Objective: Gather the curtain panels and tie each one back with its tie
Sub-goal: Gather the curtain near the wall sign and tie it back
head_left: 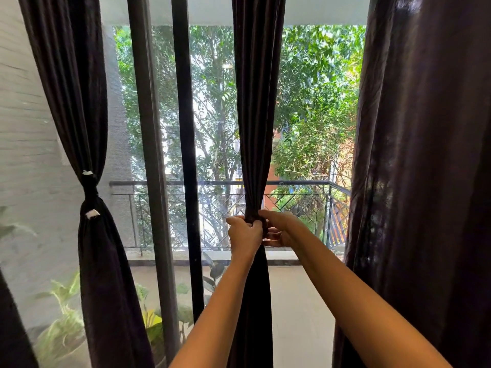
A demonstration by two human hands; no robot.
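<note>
A dark middle curtain panel (pixel 256 115) hangs gathered into a narrow bundle in front of the window. My left hand (pixel 245 235) grips the bundle at its pinched waist from the left. From the right, my right hand (pixel 279 229) has its fingers curled round the same spot, where a dark tie (pixel 261 221) seems to wrap the fabric; it is mostly hidden. The left curtain panel (pixel 79 102) is bound at its waist by a dark tie (pixel 90 189) with white ends. A loose, wide right curtain panel (pixel 425 155) hangs at the right edge.
Two dark vertical window frame bars (pixel 186 128) stand left of the middle panel. Beyond the glass are a balcony railing (pixel 292 183), trees and a pale balcony floor (pixel 300 314). Potted plants (pixel 63 328) show at lower left behind a mesh screen.
</note>
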